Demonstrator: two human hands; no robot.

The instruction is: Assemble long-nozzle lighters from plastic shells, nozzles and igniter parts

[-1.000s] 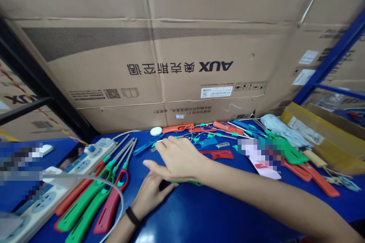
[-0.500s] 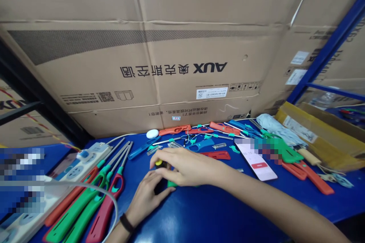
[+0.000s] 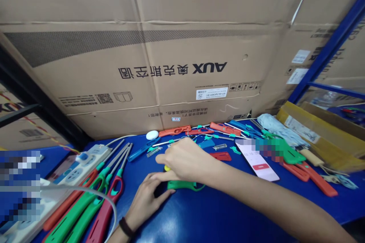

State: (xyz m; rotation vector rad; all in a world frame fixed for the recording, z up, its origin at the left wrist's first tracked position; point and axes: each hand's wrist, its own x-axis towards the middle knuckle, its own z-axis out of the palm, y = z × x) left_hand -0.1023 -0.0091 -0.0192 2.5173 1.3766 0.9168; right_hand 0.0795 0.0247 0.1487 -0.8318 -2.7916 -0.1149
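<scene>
walls: stacked AUX cardboard cartons (image 3: 171, 64), creased, printed side upside down, fill the view
right: blue steel rack upright (image 3: 327, 49), more cartons behind
left: black frame bar (image 3: 42, 100) slanting down, cartons beyond
furniture: blue bench top (image 3: 228, 216)
light: bright, white glare on bench

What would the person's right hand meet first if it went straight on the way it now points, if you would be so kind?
Probably the metal nozzle of the red-handled lighter, to the left of the right hand, though depth is hard to judge from this view.
</scene>
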